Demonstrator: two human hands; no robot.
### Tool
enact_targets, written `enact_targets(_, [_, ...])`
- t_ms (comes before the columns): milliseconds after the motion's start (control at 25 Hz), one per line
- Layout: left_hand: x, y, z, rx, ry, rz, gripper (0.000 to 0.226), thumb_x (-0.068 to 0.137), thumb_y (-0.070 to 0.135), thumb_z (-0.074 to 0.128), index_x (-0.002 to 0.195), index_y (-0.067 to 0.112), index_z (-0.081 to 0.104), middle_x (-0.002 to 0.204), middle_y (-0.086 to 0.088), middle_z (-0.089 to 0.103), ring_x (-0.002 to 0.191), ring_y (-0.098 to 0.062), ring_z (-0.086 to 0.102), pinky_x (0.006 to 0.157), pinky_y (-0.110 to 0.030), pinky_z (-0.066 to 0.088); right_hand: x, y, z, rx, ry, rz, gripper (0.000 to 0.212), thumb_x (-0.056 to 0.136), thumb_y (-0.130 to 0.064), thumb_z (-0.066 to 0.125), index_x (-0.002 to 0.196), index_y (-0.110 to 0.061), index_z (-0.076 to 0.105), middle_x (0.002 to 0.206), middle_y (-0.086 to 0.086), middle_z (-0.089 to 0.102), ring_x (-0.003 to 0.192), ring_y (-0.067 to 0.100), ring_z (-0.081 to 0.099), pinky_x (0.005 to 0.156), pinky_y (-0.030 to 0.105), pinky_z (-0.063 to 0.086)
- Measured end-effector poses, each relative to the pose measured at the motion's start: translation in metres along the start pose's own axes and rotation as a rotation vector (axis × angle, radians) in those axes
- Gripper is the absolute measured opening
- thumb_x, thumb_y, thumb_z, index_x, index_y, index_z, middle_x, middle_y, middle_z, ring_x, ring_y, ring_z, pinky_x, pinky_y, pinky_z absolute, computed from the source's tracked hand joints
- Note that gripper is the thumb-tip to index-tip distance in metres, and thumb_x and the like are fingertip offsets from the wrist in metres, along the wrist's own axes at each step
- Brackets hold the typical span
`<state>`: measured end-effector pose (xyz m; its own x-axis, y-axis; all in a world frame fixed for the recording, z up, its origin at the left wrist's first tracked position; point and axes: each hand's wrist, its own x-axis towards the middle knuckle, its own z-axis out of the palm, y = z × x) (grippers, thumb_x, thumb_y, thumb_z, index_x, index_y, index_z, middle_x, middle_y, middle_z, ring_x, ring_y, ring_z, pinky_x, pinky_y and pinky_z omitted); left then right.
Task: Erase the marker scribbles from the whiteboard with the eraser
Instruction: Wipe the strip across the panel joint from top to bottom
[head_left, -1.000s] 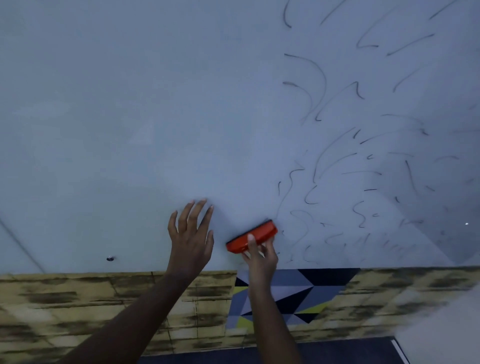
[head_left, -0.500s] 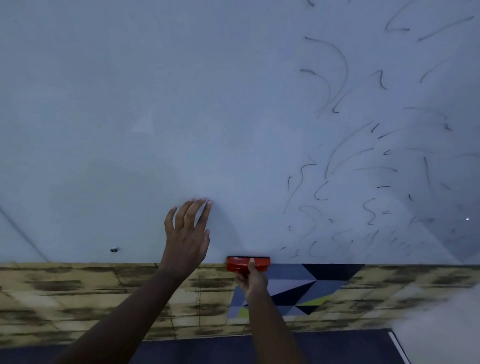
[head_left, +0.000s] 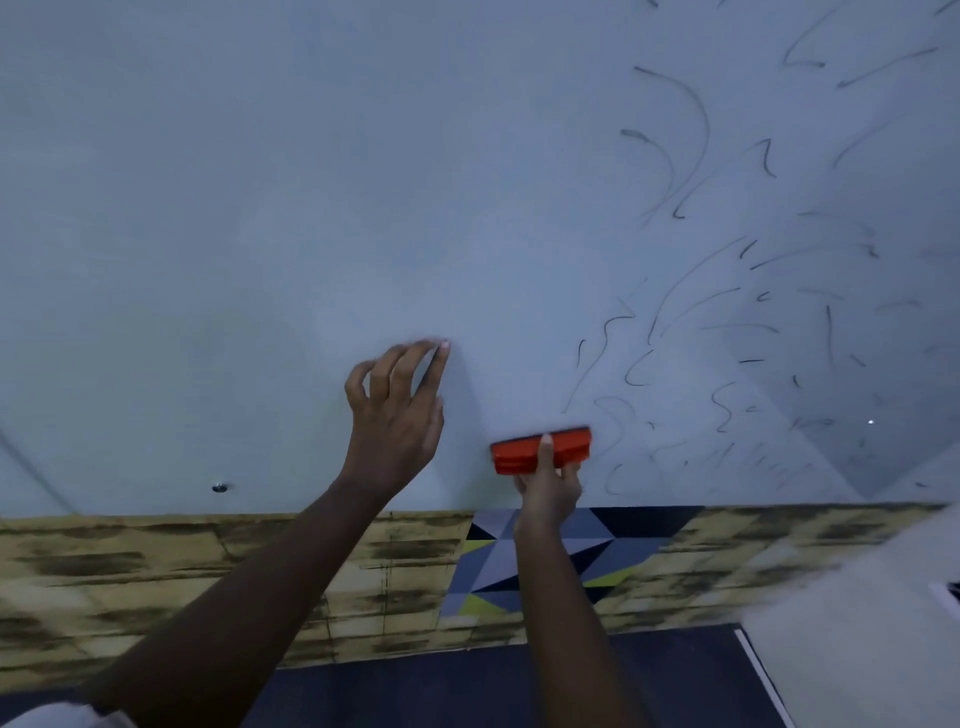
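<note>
A large whiteboard fills the upper view. Its left and middle are wiped plain; thin black marker scribbles cover the right part. My right hand grips an orange eraser, which lies flat and nearly level against the board near its bottom edge, just left of the lowest scribbles. My left hand rests on the board to the left of the eraser, fingers bent with the tips touching the surface and nothing held.
Below the board runs a wall band of yellowish wood-look panels with a patch of coloured triangles. A small metal screw head sits low on the board at left. A dark floor and a pale surface lie at lower right.
The eraser dropped to the board's bottom edge, then rose again and shifted right toward the scribbles. My left hand's fingers went from flat and spread to curled on their tips.
</note>
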<state>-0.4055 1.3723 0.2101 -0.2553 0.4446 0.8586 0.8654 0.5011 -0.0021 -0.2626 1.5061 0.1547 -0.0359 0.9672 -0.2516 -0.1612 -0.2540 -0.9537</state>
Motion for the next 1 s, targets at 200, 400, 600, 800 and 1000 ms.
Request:
enact_targets(200, [0.05, 0.012, -0.004, -0.045, 0.114, -0.032, 0.063, 0.101, 0.029, 0.059, 0.159, 0.009, 0.045, 0.158, -0.01, 0.035, 0.146, -0.029, 0.035, 0.113, -0.057, 0.032, -0.05, -0.06, 0.033, -0.528, -0.044, -0.525, 0.077, 0.097, -0.058, 0.06, 0.161, -0.024, 0.033, 0.111, -0.005, 0.055, 0.095, 0.009, 0.057, 0.078, 0.027, 0.048])
enact_targets(400, [0.044, 0.006, 0.014, 0.01, 0.087, 0.042, 0.07, 0.104, 0.033, 0.055, 0.166, 0.008, 0.031, 0.173, -0.012, 0.019, 0.16, -0.033, 0.018, 0.125, -0.058, 0.021, -0.02, -0.046, 0.023, -0.325, -0.014, -0.186, 0.072, 0.097, -0.055, 0.063, 0.156, -0.019, 0.044, 0.124, 0.007, 0.067, 0.11, 0.025, 0.067, 0.092, 0.039, 0.053])
enact_targets(600, [0.027, -0.004, 0.035, 0.017, 0.025, 0.106, 0.075, 0.109, 0.041, 0.049, 0.17, 0.012, 0.017, 0.179, -0.006, -0.004, 0.165, -0.028, -0.004, 0.132, -0.055, -0.002, 0.017, -0.006, -0.01, -0.001, -0.092, 0.308, 0.046, 0.1, -0.047, 0.064, 0.13, -0.013, 0.06, 0.12, 0.012, 0.07, 0.098, 0.028, 0.072, 0.08, 0.042, 0.056])
enact_targets(800, [0.025, -0.008, 0.042, 0.035, 0.039, 0.13, 0.077, 0.109, 0.043, 0.049, 0.17, 0.013, 0.013, 0.179, -0.006, -0.006, 0.165, -0.028, -0.006, 0.132, -0.053, -0.005, 0.03, 0.02, -0.016, 0.119, -0.123, 0.427, 0.049, 0.099, -0.045, 0.066, 0.128, -0.006, 0.06, 0.116, 0.015, 0.07, 0.094, 0.028, 0.071, 0.076, 0.039, 0.057])
enact_targets(1000, [0.019, 0.009, 0.043, 0.08, 0.033, 0.048, 0.081, 0.107, 0.039, 0.051, 0.17, 0.011, 0.009, 0.178, -0.009, -0.005, 0.165, -0.032, -0.004, 0.131, -0.059, -0.002, 0.058, 0.051, -0.039, 0.131, -0.172, 0.569, 0.043, 0.097, -0.041, 0.069, 0.108, -0.001, 0.058, 0.073, 0.012, 0.056, 0.056, 0.023, 0.05, 0.058, 0.033, 0.05])
